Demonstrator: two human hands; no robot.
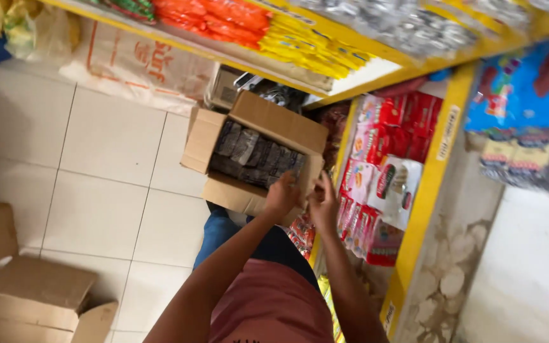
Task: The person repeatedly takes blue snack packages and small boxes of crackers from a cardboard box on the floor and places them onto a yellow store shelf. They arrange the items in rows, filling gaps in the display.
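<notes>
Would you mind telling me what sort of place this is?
Most likely a small grocery shop: yellow shelves packed with red snack packets, and both hands, left hand and right hand, at an open carton of dark packets on the tiled floor.

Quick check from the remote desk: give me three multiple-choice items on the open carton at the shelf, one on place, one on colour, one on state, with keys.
1. Where is the open carton?
A. On the person's lap by the yellow shelf
B. On the top shelf
C. Flat on the floor tiles

2. What colour are the packets in the carton?
A. Bright orange
B. Dark grey-black
C. Blue

3. What state are its flaps in?
A. Taped shut
C. Torn off
B. Folded open

Key: 1 A, it rests above the knees with the left hand and right hand at its near edge. 2 B, the rows inside look dark. 3 B, flaps spread outward.
</notes>
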